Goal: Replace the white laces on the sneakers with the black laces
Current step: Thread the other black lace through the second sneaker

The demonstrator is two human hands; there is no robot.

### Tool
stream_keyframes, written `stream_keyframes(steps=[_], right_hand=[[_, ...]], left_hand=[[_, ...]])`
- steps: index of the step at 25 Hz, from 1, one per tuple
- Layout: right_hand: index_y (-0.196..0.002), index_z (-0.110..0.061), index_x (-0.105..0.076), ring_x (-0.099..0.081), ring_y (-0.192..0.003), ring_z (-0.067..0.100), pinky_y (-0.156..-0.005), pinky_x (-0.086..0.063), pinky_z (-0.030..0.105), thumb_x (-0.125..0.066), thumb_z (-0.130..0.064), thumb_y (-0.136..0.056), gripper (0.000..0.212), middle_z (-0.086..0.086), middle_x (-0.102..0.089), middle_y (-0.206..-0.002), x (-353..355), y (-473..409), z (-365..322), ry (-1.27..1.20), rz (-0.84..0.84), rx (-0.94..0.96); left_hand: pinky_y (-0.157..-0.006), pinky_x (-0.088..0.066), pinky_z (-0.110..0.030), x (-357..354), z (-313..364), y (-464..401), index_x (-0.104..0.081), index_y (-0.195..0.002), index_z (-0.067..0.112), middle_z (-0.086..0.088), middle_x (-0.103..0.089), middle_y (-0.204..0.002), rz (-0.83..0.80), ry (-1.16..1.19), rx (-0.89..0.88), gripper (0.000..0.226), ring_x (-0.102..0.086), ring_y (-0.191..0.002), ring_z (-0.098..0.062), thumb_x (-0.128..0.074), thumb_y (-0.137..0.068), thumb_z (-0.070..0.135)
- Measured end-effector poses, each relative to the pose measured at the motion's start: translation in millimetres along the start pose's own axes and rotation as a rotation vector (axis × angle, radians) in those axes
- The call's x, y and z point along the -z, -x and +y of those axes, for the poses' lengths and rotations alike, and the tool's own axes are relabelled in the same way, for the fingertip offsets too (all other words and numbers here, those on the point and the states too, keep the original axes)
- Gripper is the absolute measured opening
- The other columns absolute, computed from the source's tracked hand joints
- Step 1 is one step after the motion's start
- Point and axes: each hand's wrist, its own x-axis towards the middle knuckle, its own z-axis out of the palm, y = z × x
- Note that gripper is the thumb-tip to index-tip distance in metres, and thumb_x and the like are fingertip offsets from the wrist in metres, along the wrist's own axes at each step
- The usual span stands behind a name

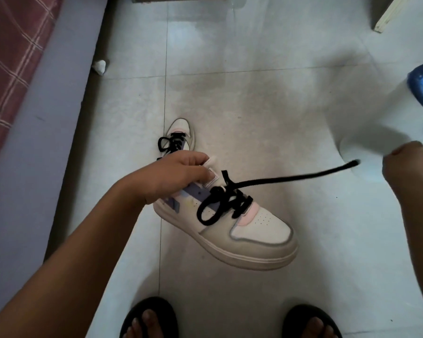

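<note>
Head view, left hand (178,174) gripping sneaker (230,223) by its collar above the floor (254,93), right hand (408,167) curled, apparently empty, near black lace (291,178) end

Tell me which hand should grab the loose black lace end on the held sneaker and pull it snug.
Right. The left hand already grips the sneaker at its collar, and the loose lace end points toward the right hand, which looks curled and empty close by.
</note>
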Motion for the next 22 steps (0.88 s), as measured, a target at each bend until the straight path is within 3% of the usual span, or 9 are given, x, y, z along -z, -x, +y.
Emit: stream_keyframes(steps=[1, 3, 6, 8, 11, 13, 16, 18, 22], right_hand=[[-0.106, 0.004, -0.063, -0.057, -0.109, 0.042, -0.094, -0.046, 0.043, -0.060, -0.008, -0.086, 0.024, 0.028, -0.062, -0.111, 1, 11, -6, 0.001, -0.002, 0.062], [-0.096, -0.003, -0.068, -0.061, -0.101, 0.030, -0.085, -0.048, 0.032, -0.070, -0.015, -0.083, 0.018, 0.017, -0.067, -0.103, 5, 56, -28, -0.205, -0.146, 0.468], [-0.088, -0.025, -0.068, -0.064, -0.081, 0.000, -0.069, -0.047, 0.010, -0.070, -0.040, -0.073, 0.022, -0.011, -0.070, -0.088, 27, 164, -69, -0.627, -0.766, 0.899], [-0.085, -0.026, -0.065, -0.061, -0.076, 0.000, -0.069, -0.048, 0.013, -0.072, -0.039, -0.070, 0.021, -0.013, -0.067, -0.082, 31, 193, -85, -0.622, -0.945, 0.994], [-0.075, -0.019, -0.060, -0.053, -0.061, -0.002, -0.060, -0.043, 0.012, -0.074, -0.019, -0.077, 0.014, -0.011, -0.061, -0.065, 27, 190, -91, -0.512, -1.057, 0.980], [-0.071, -0.021, -0.057, -0.047, -0.055, -0.005, -0.056, -0.038, 0.007, -0.070, -0.016, -0.081, 0.018, -0.012, -0.056, -0.061, 23, 184, -92, -0.423, -1.014, 1.026], [-0.068, -0.022, -0.051, -0.045, -0.056, 0.000, -0.054, -0.034, 0.011, -0.069, -0.019, -0.083, 0.023, -0.006, -0.052, -0.064, 19, 146, -83, -0.365, -0.636, 0.982], [-0.069, -0.019, -0.053, -0.044, -0.058, 0.009, -0.053, -0.033, 0.014, -0.068, -0.022, -0.084, 0.021, -0.002, -0.053, -0.066, 24, 110, -68, -0.325, -0.480, 0.846], [-0.070, -0.019, -0.060, -0.042, -0.057, 0.015, -0.052, -0.032, 0.028, -0.069, -0.029, -0.082, 0.018, -0.006, -0.058, -0.061, 29, 83, -43, -0.253, -0.660, 0.711]], left_hand=[[-0.073, -0.043, -0.038, 2, 0, 2, -0.066, -0.082, 0.014, -0.008, -0.066, -0.079, -0.006, -0.001, -0.005, 0.012, -0.059, -0.074, -0.023, -0.056, -0.090, 0.013], [-0.074, -0.043, -0.039, 5, 0, 4, -0.066, -0.084, 0.012, -0.011, -0.065, -0.082, -0.026, 0.009, -0.027, 0.008, -0.059, -0.075, -0.023, -0.059, -0.087, 0.015], [-0.072, -0.044, -0.036, 1, 4, 6, -0.066, -0.084, 0.012, -0.010, -0.067, -0.082, -0.054, -0.009, -0.054, 0.019, -0.060, -0.073, -0.021, -0.059, -0.075, 0.027], [-0.069, -0.044, -0.034, -3, 6, 6, -0.064, -0.085, 0.009, -0.010, -0.066, -0.080, -0.071, -0.020, -0.067, 0.023, -0.059, -0.070, -0.019, -0.058, -0.073, 0.028], [-0.070, -0.045, -0.037, -6, 3, 7, -0.063, -0.087, 0.007, -0.018, -0.068, -0.086, -0.090, -0.044, -0.063, 0.018, -0.060, -0.073, -0.022, -0.062, -0.081, 0.024], [-0.071, -0.046, -0.038, -4, -1, 8, -0.063, -0.090, 0.006, -0.018, -0.069, -0.089, -0.095, -0.062, -0.064, 0.011, -0.062, -0.075, -0.022, -0.060, -0.088, 0.016], [-0.071, -0.047, -0.034, 4, -3, 14, -0.065, -0.089, 0.008, -0.011, -0.069, -0.083, -0.077, -0.043, -0.069, 0.017, -0.063, -0.074, -0.018, -0.061, -0.081, 0.023], [-0.073, -0.047, -0.037, 7, -3, 17, -0.063, -0.093, 0.004, -0.020, -0.067, -0.090, -0.072, -0.040, -0.069, 0.030, -0.061, -0.076, -0.022, -0.058, -0.075, 0.027], [-0.073, -0.046, -0.039, 6, -1, 17, -0.063, -0.093, 0.004, -0.017, -0.068, -0.088, -0.079, -0.070, -0.079, 0.021, -0.060, -0.075, -0.023, -0.060, -0.084, 0.023]])
